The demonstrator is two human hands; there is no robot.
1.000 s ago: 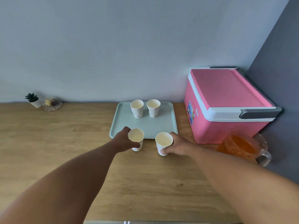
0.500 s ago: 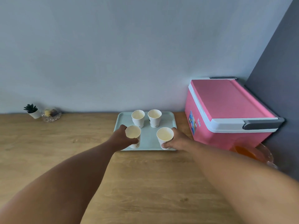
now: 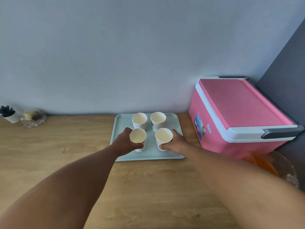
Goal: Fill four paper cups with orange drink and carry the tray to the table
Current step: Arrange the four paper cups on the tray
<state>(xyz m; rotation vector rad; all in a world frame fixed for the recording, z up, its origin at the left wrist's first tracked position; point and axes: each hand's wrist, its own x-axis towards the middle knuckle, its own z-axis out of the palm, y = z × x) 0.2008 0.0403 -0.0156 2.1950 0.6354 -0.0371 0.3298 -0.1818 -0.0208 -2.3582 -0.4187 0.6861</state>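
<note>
A pale green tray [image 3: 165, 156] lies on the wooden counter against the wall. Two white paper cups stand at its back: the back left cup [image 3: 139, 120] and the back right cup [image 3: 158, 120]. My left hand [image 3: 124, 142] grips the front left cup [image 3: 138, 138], which stands on the tray. My right hand [image 3: 177, 143] grips the front right cup [image 3: 163, 137], also on the tray. All the cups look empty inside. A clear pitcher of orange drink [image 3: 270, 167] sits at the right, partly hidden behind my right forearm.
A pink cooler box [image 3: 237, 116] with a white and grey lid stands right of the tray, in the corner by a dark wall. At the far left are a small potted plant [image 3: 8, 114] and a glass dish [image 3: 33, 118].
Both hands have carried their cups from the counter in front of the tray onto its front half, behind which the other two cups stand. The view has tilted up.
</note>
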